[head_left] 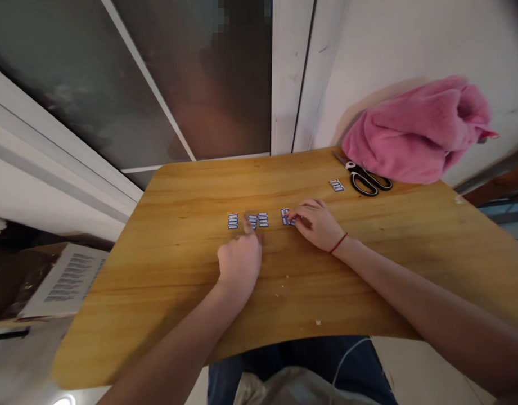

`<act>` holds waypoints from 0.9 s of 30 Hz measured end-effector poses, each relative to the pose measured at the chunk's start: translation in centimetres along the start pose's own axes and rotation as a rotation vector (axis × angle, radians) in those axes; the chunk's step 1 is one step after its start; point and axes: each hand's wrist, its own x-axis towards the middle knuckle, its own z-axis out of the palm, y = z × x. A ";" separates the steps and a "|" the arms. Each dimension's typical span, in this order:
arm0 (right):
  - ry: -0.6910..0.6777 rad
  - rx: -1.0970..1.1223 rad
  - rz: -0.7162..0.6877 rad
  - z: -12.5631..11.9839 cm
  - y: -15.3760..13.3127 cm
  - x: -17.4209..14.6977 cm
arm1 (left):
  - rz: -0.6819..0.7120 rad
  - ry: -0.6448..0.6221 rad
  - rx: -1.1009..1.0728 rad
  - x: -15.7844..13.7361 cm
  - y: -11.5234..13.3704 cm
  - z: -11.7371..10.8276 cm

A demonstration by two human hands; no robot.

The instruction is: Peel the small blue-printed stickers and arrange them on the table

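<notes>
My left hand (241,256) reaches over the wooden table with its index finger stretched out and the other fingers curled. That fingertip rests on or just above a small blue-and-white striped label piece (253,220), partly covering it. Close beside it lie a similar piece (263,220) on the right and another piece (233,221) on the left. The fingertips of my right hand (318,224) are drawn together on a further label piece (285,217), whose right part they hide. A lone striped piece (337,185) lies farther back.
Black-handled scissors (364,179) lie at the back right, against a pink plush bundle (419,132). White scraps (318,322) dot the wooden table (178,281). A framed glass panel (225,84) and a white wall stand behind it. A cardboard box (67,278) sits at left.
</notes>
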 end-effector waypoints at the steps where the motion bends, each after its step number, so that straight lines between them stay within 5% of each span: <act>1: -0.003 -0.002 0.003 0.0 0.0 0.0 | 0.033 -0.008 -0.008 -0.2 0.3 0.1; 27: -0.024 -0.016 0.016 0.1 0.1 0.0 | 0.049 0.011 -0.027 0.3 0.0 0.7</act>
